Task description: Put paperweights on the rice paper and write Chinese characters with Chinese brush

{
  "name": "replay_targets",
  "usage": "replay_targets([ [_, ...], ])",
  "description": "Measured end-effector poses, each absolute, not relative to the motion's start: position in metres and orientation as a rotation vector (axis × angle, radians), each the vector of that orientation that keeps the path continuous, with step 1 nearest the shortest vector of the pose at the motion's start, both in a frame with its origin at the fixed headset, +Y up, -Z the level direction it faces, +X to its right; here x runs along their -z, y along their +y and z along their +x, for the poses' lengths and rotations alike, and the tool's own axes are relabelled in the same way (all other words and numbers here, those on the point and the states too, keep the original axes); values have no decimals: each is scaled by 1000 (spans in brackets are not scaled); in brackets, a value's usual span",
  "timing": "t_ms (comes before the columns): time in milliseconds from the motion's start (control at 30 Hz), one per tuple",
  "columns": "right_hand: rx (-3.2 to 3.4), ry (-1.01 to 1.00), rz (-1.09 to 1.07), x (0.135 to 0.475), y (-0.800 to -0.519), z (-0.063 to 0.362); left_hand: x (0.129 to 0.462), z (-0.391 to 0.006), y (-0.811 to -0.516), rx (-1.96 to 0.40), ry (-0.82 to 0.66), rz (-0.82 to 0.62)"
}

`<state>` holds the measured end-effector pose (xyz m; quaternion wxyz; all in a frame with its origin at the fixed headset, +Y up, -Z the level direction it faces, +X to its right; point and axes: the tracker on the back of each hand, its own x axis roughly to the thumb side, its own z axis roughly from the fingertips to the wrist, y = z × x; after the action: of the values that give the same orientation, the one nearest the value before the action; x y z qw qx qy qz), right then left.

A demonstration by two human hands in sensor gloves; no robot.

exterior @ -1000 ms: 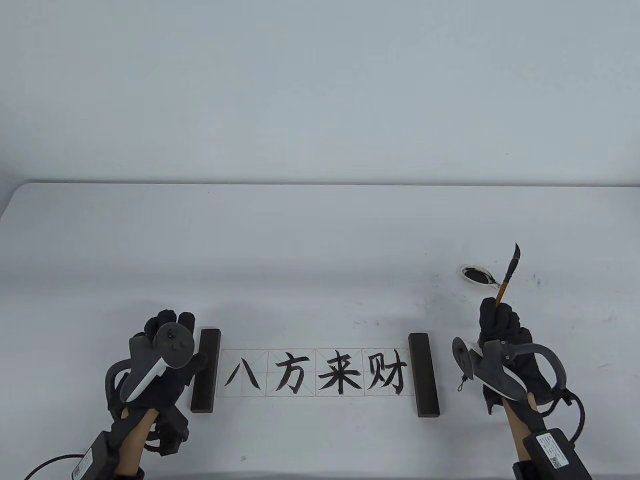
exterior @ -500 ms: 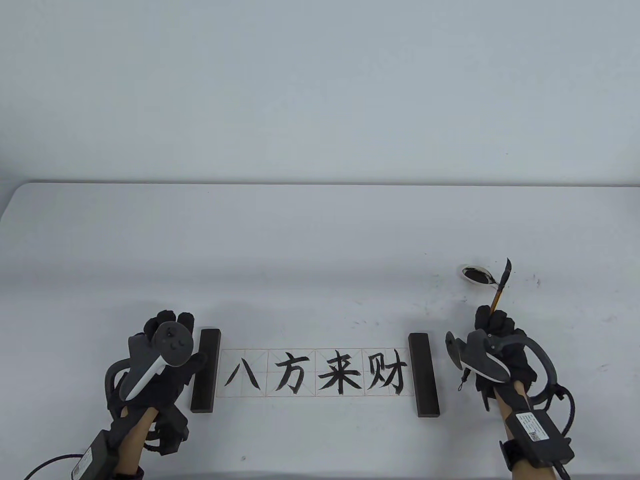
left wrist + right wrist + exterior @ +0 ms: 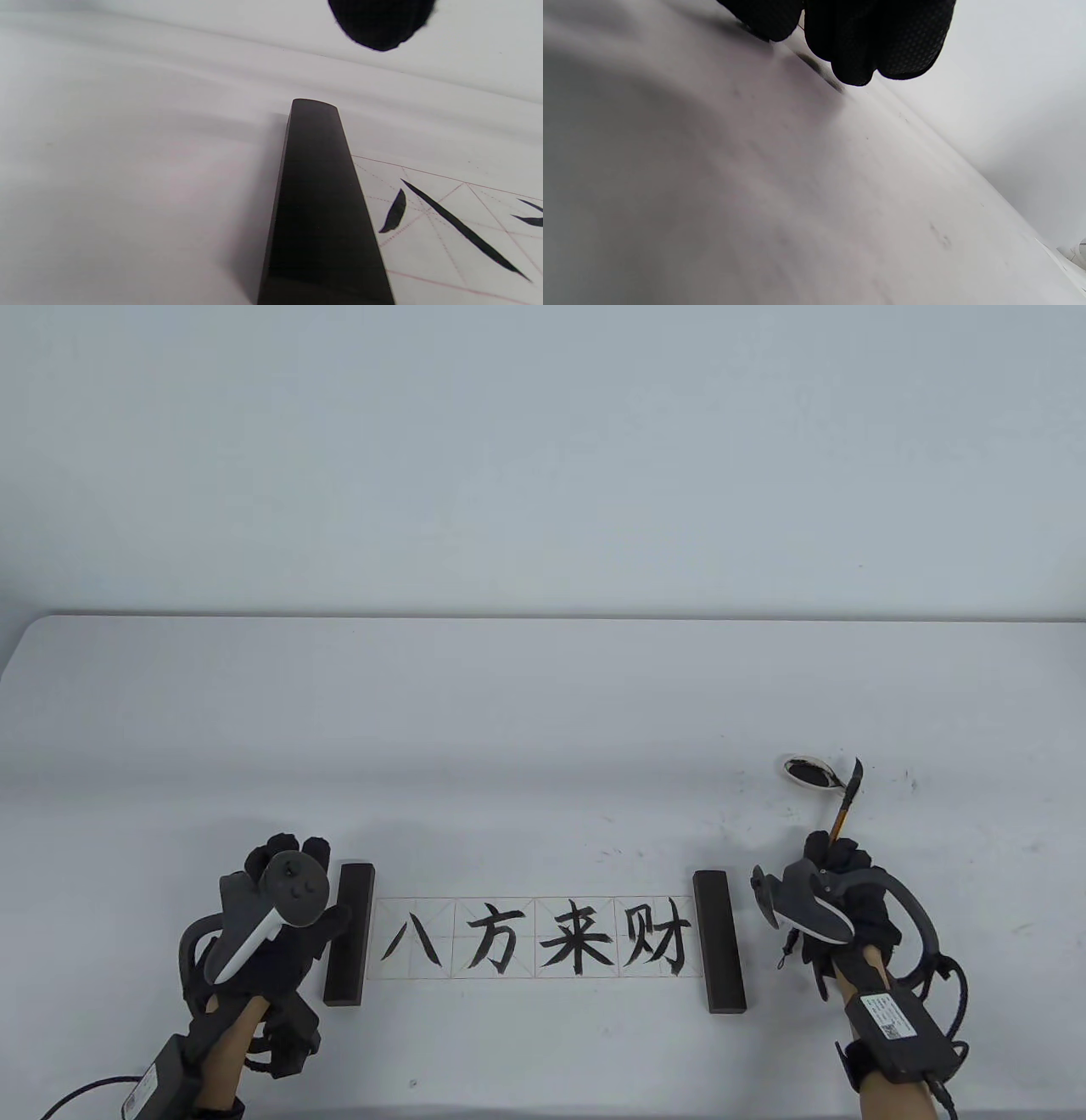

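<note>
1. Two hands lay nearest the camera. The left hand (image 3: 284, 920) rested beside the left weight (image 3: 349, 933), its thumb seemingly touching the weight's edge; its fingers were curled loosely and held nothing.
2. The right hand (image 3: 848, 891) sat right of the right weight (image 3: 719, 942), fingers bunched round the brush (image 3: 847, 802), pinching its shaft. Over the last second this hand had sunk and drawn nearer the table, and the brush, raised high before, had tipped lower until its inked tip lay close to the dish.
3. Between the weights the paper (image 3: 534, 937) lay flat, pinned at both ends, with four finished characters, one in every grid square. The left wrist view showed the left weight (image 3: 322, 203) resting on the paper's (image 3: 445, 237) end.
4. Judged from this, the writing was complete, and the lowered brush suggested it was being set down or re-inked; which, I cannot tell.
5. Farthest lay the dish (image 3: 810, 772), a small white one holding black ink, with ink specks scattered on the table (image 3: 543, 712) around it.
</note>
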<state>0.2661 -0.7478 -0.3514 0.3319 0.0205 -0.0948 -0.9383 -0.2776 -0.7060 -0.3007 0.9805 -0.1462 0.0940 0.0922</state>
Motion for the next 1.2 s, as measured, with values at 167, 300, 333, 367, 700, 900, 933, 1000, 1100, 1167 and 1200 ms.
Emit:
replay_targets([
  [167, 2439, -257, 44, 355, -748, 267, 301, -277, -706, -183, 190, -301],
  [300, 2440, -257, 42, 356, -749, 267, 301, -277, -706, -182, 191, -304],
  [333, 2441, -259, 41, 356, -750, 268, 301, -277, -706, -183, 191, -305],
  [367, 2442, -260, 41, 356, -751, 268, 301, -277, -706, -182, 191, -306],
  [700, 2444, -260, 39, 358, -755, 268, 301, -277, -707, -182, 191, -312],
  [900, 2453, -223, 50, 358, -753, 269, 301, -277, -707, -184, 189, -305],
  [933, 2454, -212, 56, 358, -751, 269, 301, -276, -706, -183, 189, -304],
  [1000, 2475, -154, 71, 355, -743, 270, 301, -276, -706, -184, 187, -300],
  [1100, 2552, -56, 128, 349, -719, 273, 301, -276, -707, -183, 186, -294],
  [1167, 2632, 45, 154, 341, -697, 274, 301, -276, -707, -181, 186, -291],
  [1200, 2660, 78, 160, 338, -689, 273, 301, -276, -707, -180, 186, -289],
])
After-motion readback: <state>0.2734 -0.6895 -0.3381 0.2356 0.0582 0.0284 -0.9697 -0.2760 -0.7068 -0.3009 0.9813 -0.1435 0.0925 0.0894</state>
